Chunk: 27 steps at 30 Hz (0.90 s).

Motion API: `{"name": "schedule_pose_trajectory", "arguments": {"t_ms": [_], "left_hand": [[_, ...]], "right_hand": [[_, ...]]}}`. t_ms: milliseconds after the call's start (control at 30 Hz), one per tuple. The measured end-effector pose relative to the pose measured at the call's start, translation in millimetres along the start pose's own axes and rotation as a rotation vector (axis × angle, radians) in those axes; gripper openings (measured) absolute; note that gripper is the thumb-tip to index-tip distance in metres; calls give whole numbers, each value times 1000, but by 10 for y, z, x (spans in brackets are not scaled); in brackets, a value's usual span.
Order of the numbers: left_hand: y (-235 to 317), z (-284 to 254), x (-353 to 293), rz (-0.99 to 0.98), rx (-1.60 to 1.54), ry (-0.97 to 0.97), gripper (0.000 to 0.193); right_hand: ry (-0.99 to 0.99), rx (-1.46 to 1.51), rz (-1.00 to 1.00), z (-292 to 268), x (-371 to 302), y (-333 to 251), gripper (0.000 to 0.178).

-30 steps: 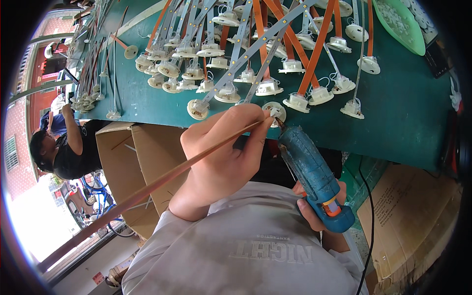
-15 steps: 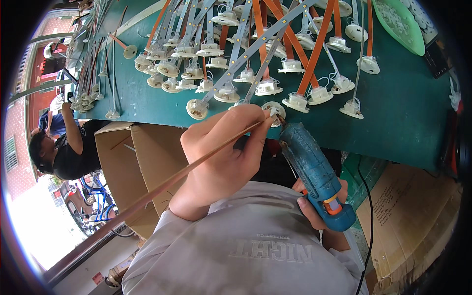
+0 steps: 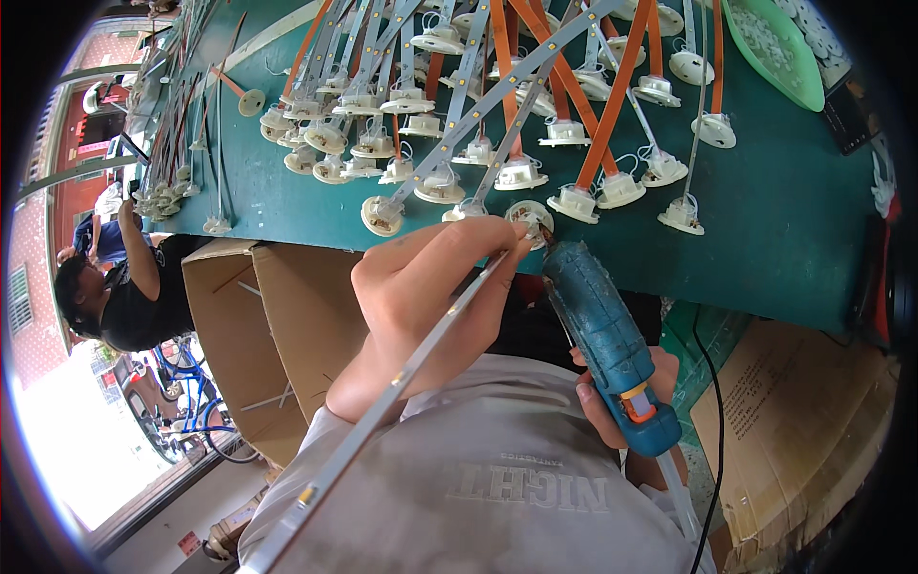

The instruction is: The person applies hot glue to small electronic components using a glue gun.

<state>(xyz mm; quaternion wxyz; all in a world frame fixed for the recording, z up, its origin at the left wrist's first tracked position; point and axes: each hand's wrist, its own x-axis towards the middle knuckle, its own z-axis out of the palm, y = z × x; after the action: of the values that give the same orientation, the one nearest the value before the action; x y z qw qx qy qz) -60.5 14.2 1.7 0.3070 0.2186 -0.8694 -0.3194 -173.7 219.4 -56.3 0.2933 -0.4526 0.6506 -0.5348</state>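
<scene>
My left hand [image 3: 430,297] pinches a thin LED strip [image 3: 394,381] near its far end. The strip's pale face, dotted with small LEDs, slants down across my shirt to the lower left. Just past my fingertips is a round white end cap [image 3: 531,214] at the table's near edge; my fingers partly hide where strip and cap meet. In my right hand [image 3: 595,413] is a blue glue gun [image 3: 601,320], its dark nozzle beside the cap's right side; whether they touch I cannot tell. A clear glue stick [image 3: 677,488] sticks out behind the gun.
Many LED strips with white caps [image 3: 521,172] stand crowded on the green table [image 3: 794,230]. A green tray [image 3: 775,53] of small clear pieces sits far right. Cardboard boxes [image 3: 225,325] flank me, a black cable [image 3: 712,421] hangs right, and another person [image 3: 129,287] is at left.
The strip in my left hand has turned from its brownish side to its LED side, and its near end has swung right. The glue gun has shifted slightly, exposing the glue stick behind it.
</scene>
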Motion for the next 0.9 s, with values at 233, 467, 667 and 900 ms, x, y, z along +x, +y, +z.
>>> {"name": "schedule_pose_trajectory", "arguments": {"t_ms": [233, 467, 667, 900], "left_hand": [[-44, -125, 61, -158, -171, -80, 17], [-23, -108, 38, -150, -326, -87, 30], [-44, -73, 109, -7, -145, -105, 32], [40, 6, 142, -9, 36, -9, 18]], "right_hand": [[-65, -43, 31, -84, 4, -151, 12], [-55, 37, 4, -83, -3, -150, 11], [-34, 76, -31, -85, 13, -141, 15], [-12, 93, -8, -42, -91, -49, 14]]}}
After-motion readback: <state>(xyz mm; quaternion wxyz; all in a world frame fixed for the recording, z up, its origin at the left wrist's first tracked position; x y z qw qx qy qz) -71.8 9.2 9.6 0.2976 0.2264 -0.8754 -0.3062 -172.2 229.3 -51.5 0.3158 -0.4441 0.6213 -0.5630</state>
